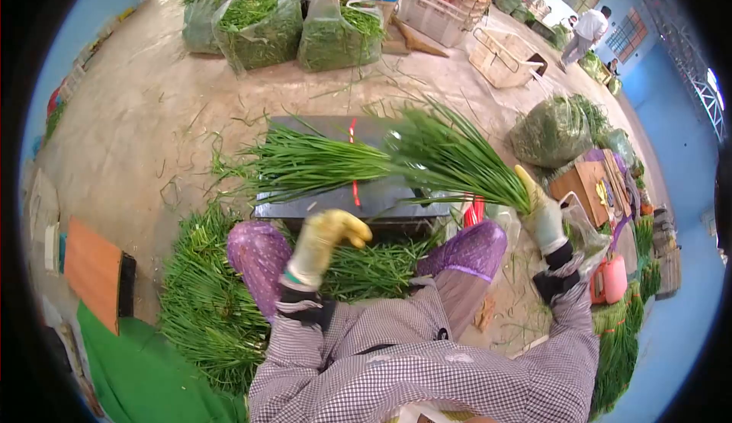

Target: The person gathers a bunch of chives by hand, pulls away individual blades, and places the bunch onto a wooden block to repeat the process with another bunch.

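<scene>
Chive bunch (450, 156) is held clear of the surface in the right hand (543, 217), gripped at the root end; gloved fingers (532, 194) are pressed together round the stems; the leaf tips fan out up and to the left, blurred. Its long axis runs from the right hand at lower right toward the upper left, over the right part of the dark board (324, 127).

Left hand (326, 241), also gloved, hovers above the lap by the board's near edge; its fingers are curled loosely inward; blur prevents saying whether they pinch anything. Only the right hand is on the bunch; the left hand sits well apart from it, below and to the left of the leaf tips.

Second bundle (305, 165) lies flat on the board, axis left to right, near a red tie (354, 188); the bunch's tips overlap its right end in view, contact not determinable. Loose chives (198, 301) are heaped on the floor about the knees; bagged greens (263, 30) and crates (442, 0) stand beyond; another person (589, 30) stands far off.
</scene>
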Demonstrator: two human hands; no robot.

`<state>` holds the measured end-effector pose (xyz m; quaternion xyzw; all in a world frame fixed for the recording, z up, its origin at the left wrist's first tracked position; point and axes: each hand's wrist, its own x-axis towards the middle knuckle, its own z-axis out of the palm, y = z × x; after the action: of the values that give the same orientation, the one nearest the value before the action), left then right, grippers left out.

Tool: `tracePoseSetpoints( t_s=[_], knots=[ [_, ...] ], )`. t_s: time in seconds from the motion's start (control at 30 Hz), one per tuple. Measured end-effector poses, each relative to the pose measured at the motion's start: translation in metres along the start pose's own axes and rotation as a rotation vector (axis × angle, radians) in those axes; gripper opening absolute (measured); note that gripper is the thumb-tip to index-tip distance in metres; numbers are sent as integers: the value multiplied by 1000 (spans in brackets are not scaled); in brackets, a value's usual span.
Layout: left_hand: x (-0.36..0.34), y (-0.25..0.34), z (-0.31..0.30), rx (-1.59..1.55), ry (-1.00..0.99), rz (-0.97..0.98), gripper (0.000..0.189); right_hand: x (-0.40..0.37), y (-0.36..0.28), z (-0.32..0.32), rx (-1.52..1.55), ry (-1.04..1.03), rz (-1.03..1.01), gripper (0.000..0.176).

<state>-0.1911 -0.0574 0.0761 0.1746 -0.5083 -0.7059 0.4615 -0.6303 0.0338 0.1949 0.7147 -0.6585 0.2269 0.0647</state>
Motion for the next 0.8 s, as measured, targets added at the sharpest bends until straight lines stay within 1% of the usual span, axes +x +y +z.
tracePoseSetpoints(
  t_s=[0.03,0.07,0.1,0.13,0.17,0.2,0.23,0.3,0.33,0.37,0.43,0.5,0.57,0.6,0.63,0.67,0.7,0.77,0.8],
  knots=[
    [3,-5,16,-37,-100,-107,55,-1,-26,7,-48,28,78,71],
    [7,-17,32,-44,-187,-147,50,-4,-31,38,237,106,120,73],
    [10,-33,48,-136,-248,-175,43,-6,-45,65,369,157,142,74],
    [14,-58,62,-336,-251,-264,42,-8,-59,92,502,211,158,76],
    [18,-76,72,-191,-268,-383,54,-12,-79,117,596,244,184,74],
    [17,-113,79,-214,-227,-337,65,-17,-99,144,629,249,202,72],
    [17,-115,87,-286,-128,-396,66,-25,-118,171,627,246,222,70],
    [16,-148,81,-354,51,-378,58,-47,-149,222,524,210,244,68],
    [15,-156,70,-387,103,-389,51,-62,-162,241,435,169,243,67],
    [9,-171,58,-414,223,-422,42,-75,-170,252,329,109,215,67],
    [-8,-187,34,-721,229,-475,42,-88,-178,257,181,-38,132,69],
    [-25,-194,25,-748,257,-482,44,-90,-173,243,326,-420,99,85],
    [-31,-206,13,-777,244,-495,45,-78,-159,225,230,-522,20,94],
    [-35,-222,1,-792,222,-511,45,-66,-149,219,200,-580,23,93],
    [-37,-231,-5,-807,198,-531,46,-24,-168,172,88,-797,165,76],
    [-27,-188,17,-883,216,-503,38,-2,-170,158,136,-705,215,62],
    [-28,-192,15,-846,252,-510,36,15,-168,153,182,-611,265,49],
    [-32,-208,9,-769,320,-522,31,36,-149,197,151,-104,-35,29],
    [-33,-209,9,-761,305,-531,29,55,-148,211,241,-41,-112,28]
  ],
)
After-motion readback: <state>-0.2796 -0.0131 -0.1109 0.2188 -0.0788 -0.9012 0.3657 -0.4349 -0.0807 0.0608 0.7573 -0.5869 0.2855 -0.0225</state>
